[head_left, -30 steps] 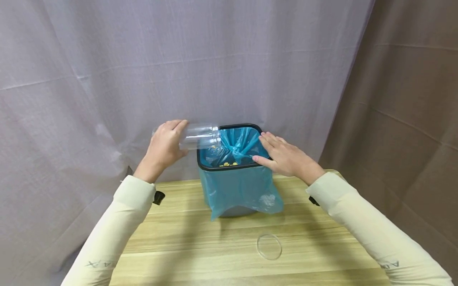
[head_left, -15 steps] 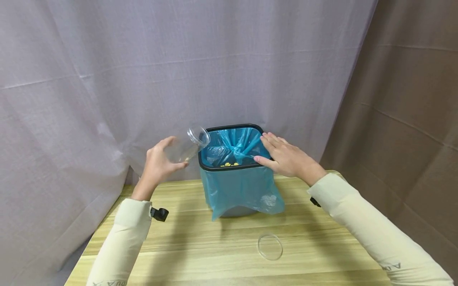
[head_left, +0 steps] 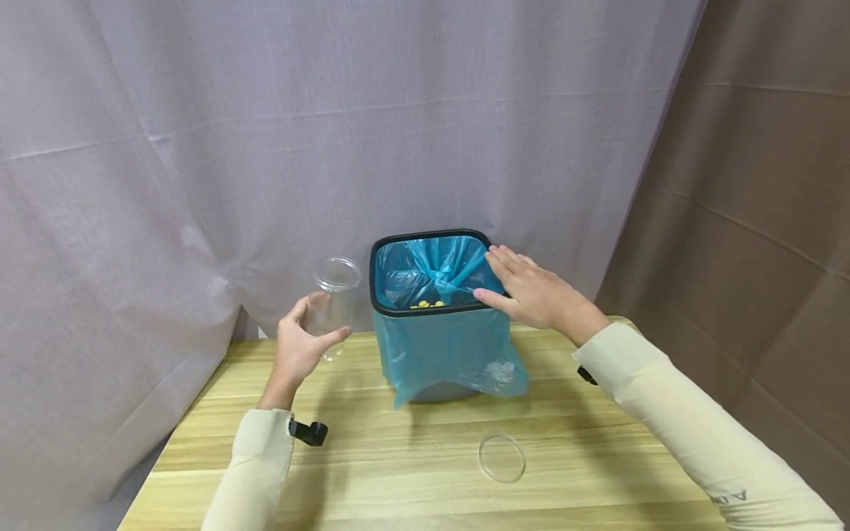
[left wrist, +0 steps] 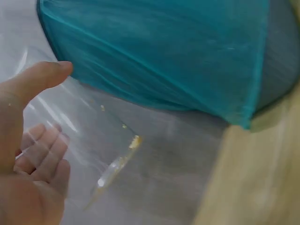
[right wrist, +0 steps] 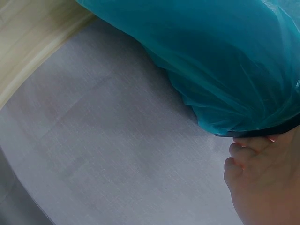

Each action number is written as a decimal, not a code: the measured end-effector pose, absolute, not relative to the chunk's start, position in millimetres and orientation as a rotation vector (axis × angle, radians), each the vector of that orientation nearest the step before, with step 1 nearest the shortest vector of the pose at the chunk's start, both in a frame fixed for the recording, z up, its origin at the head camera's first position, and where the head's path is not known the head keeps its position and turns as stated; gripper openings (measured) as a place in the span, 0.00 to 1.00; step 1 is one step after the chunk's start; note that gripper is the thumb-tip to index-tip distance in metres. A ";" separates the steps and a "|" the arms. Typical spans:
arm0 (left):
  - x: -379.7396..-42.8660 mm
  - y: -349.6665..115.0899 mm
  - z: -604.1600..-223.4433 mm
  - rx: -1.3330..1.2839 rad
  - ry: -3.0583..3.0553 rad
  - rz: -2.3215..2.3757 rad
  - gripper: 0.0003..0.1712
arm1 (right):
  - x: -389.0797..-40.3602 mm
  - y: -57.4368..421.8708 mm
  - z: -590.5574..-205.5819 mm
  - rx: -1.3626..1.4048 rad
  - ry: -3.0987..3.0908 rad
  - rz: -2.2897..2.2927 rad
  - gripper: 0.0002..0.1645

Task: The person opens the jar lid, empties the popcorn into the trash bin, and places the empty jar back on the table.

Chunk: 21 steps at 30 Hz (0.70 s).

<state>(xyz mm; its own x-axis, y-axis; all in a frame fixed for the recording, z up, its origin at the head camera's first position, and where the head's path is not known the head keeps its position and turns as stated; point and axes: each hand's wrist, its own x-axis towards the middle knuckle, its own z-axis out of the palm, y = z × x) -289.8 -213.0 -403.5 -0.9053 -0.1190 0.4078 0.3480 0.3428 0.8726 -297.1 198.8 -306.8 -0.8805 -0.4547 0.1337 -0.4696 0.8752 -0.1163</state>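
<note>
My left hand (head_left: 299, 345) grips a clear plastic jar (head_left: 339, 284) around its side, to the left of the bin. The jar stands nearly upright in the air, its mouth uncovered. Through its wall, the left wrist view shows a few yellowish crumbs (left wrist: 135, 142) near the base. My right hand (head_left: 541, 296) lies with extended fingers on the right side of the bin's black rim (head_left: 434, 312). A blue bag (head_left: 451, 346) lines the bin and hangs over its outside. Small yellow pieces (head_left: 426, 304) lie inside; their kind is unclear.
A clear round lid or ring (head_left: 501, 459) lies on the wooden table (head_left: 392, 472) in front of the bin. Grey cloth (head_left: 398, 133) hangs close behind the bin, with a darker cloth (head_left: 744, 243) on the right.
The jar was tipped sideways over the bin. My left hand has drawn it left and down and turned it upright. My right hand has stayed on the rim.
</note>
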 end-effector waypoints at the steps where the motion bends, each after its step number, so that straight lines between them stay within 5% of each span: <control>1: -289.8 -211.9 -410.4 -0.187 -2.182 -1.626 0.41 | -297.0 199.1 -307.0 0.728 -2.941 0.224 0.56; 21: -282.5 -189.5 -510.9 -0.050 -2.039 -1.963 0.43 | -297.8 201.4 -310.0 0.727 -2.939 0.264 0.57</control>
<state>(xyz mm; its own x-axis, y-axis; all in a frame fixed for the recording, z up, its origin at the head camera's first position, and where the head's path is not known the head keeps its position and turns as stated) -282.5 -189.5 -510.9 -0.9515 -0.1874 0.2439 0.2366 0.0608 0.9697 -297.8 201.4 -310.0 -0.8806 -0.4525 0.1409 -0.4704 0.8708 -0.1430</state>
